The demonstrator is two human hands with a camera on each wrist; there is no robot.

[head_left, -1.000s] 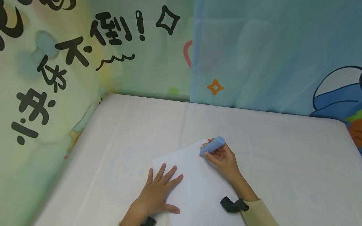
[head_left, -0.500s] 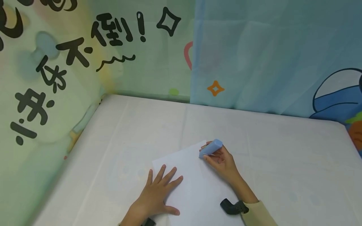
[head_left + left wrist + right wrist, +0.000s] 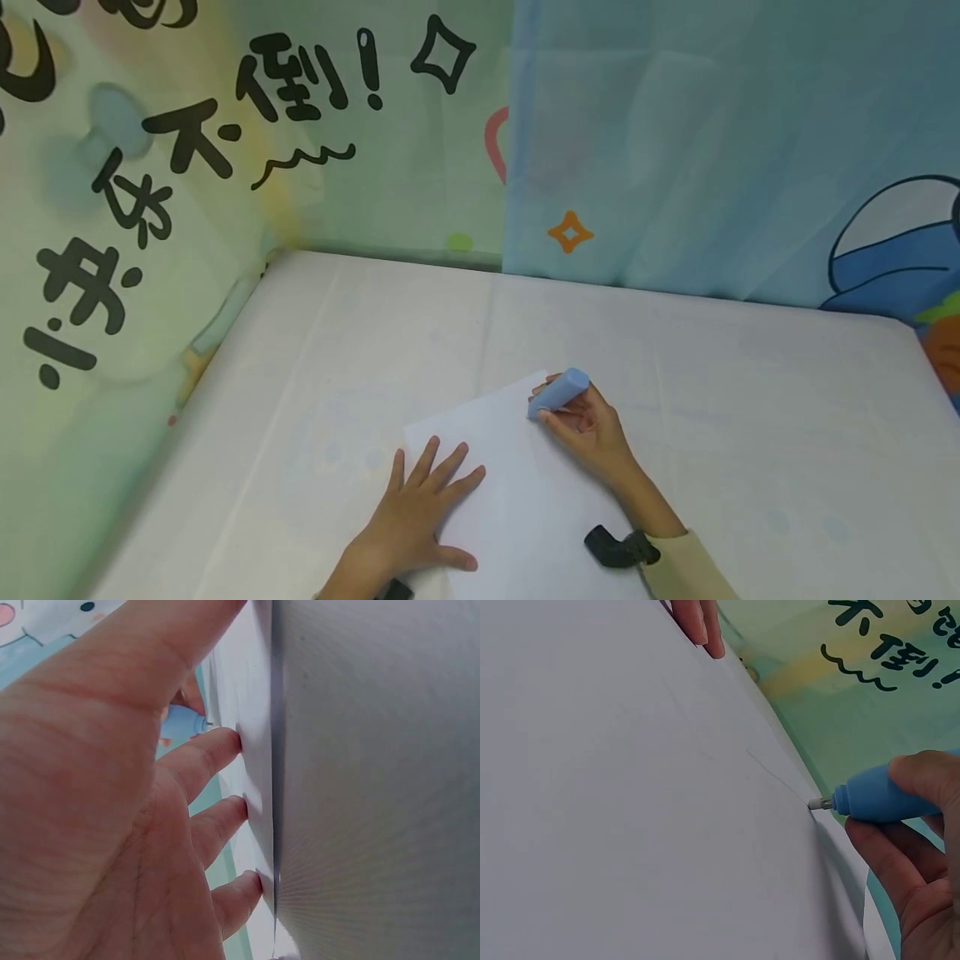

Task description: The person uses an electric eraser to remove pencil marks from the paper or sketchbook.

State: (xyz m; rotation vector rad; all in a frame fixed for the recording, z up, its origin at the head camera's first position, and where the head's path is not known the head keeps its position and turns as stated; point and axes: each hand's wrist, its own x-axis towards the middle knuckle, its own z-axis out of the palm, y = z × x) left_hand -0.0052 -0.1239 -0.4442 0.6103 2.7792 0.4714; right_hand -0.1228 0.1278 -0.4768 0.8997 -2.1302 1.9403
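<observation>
Gripping a blue eraser pen (image 3: 558,392), the right hand (image 3: 592,425) touched its tip to the paper (image 3: 517,492); the left hand (image 3: 416,517) lay flat, fingers spread, on it.

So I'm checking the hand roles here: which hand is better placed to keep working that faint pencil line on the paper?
The right hand: it grips the blue electric eraser, tip at the sheet of paper near the line. The left hand lies flat, pinning the sheet.

right hand (image 3: 915,855) — fingers grip blue eraser pen (image 3: 885,796) | tip touching white paper (image 3: 630,825) edge
</observation>
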